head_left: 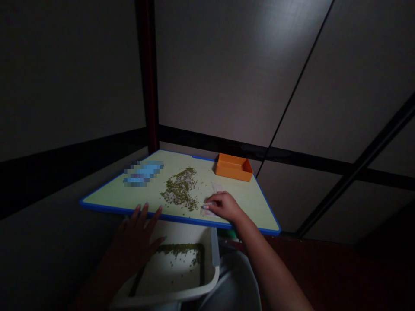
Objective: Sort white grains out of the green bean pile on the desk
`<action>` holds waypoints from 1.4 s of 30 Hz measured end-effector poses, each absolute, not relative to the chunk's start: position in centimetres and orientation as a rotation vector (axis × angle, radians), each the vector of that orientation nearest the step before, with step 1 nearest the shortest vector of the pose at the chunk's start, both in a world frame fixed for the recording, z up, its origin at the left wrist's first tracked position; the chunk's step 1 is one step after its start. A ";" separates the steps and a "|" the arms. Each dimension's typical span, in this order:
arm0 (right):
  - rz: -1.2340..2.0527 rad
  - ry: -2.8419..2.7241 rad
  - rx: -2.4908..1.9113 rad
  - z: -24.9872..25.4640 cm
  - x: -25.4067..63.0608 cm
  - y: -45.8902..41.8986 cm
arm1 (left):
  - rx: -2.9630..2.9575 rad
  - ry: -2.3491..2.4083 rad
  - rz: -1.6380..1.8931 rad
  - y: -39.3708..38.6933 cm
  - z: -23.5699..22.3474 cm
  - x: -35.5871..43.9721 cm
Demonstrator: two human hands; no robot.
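Lying in white tub (215, 248), green grains (177, 247), probably beans.

No text, label, brand, number or sign is showing legibly. Coarse blurred squares are covering a blue item (143, 173) on the left part of the tabletop (106, 196), and they are hiding any lettering it may be carrying. A pale pinkish piece (209, 212), lying at the fingers of the right hand (222, 205), is showing faint marks, but these are staying too small and dim for reading.
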State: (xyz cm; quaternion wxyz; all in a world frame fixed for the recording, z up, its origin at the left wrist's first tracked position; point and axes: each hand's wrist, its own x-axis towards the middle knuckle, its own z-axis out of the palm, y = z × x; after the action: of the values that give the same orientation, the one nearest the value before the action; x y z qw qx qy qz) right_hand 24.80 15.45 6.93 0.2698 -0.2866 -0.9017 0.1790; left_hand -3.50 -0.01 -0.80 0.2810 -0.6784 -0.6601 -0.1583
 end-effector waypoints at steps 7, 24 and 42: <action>0.546 -2.406 -0.874 6.5 24.8 15.4 | -1.811 -1.777 -0.430 0.0 -0.9 -3.4; 0.698 -2.388 -0.931 6.5 24.8 14.8 | -1.792 -1.731 -0.362 0.0 -0.9 -3.5; 0.609 -2.281 -1.045 6.3 24.8 15.2 | -1.818 -1.737 -0.392 -0.1 -0.8 -3.5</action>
State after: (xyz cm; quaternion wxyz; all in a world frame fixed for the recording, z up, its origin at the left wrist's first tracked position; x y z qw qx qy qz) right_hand 24.78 15.19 6.30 0.2762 -0.3890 -0.8492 0.2265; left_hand -3.54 -0.06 -0.79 0.2938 -0.6829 -0.6524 -0.1471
